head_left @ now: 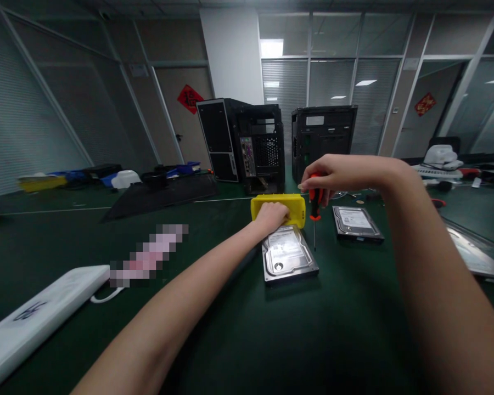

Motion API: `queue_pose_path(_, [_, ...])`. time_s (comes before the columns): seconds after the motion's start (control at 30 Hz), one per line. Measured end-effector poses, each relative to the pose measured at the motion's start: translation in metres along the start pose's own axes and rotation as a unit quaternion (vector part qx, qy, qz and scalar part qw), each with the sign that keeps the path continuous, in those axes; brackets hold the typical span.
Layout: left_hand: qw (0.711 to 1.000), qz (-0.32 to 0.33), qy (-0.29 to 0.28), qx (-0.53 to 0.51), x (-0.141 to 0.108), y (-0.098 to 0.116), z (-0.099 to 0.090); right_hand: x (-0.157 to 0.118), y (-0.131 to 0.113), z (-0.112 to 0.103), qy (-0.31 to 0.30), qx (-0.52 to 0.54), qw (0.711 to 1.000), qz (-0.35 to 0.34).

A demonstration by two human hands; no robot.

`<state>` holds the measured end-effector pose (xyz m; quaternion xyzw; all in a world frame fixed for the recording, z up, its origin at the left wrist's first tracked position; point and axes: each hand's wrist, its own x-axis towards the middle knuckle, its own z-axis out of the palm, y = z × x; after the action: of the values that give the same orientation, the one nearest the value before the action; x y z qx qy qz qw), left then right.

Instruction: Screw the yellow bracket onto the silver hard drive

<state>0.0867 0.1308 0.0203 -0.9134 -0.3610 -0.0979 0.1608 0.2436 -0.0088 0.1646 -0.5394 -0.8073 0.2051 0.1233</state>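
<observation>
Head view shows a green bench [313,329] bearing black computer cases [216,131], a yellow plastic bin [298,207] where the left hand [273,215] reaches in, its grip hidden, a silver rectangular hard drive [288,252] just beside it, and a red-and-black screwdriver [315,207] gripped upright by the right hand [324,173].

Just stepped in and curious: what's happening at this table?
A person's right hand holds a red and black screwdriver upright, tip down, just right of a hard drive. Their left hand is in the yellow tray behind that drive. A second drive lies farther right, and two black computer cases stand at the back.
</observation>
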Motion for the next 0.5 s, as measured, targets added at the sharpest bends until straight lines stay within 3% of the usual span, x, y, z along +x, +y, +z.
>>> queue_pose_path(0.3, [0.999,0.021,0.022,-0.009,-0.015,-0.007,-0.023,-0.002,-0.001,0.0,0.017,-0.021,1.0,0.011])
queue_pose_path(0.37, [0.999,0.021,0.029,-0.023,-0.026,-0.011,-0.034,-0.003,-0.001,0.0,0.014,-0.019,1.0,0.009])
queue_pose_path(0.5, [0.977,-0.033,0.053,-0.203,-0.075,-0.006,-0.056,-0.004,-0.004,0.0,0.017,-0.021,1.0,0.015])
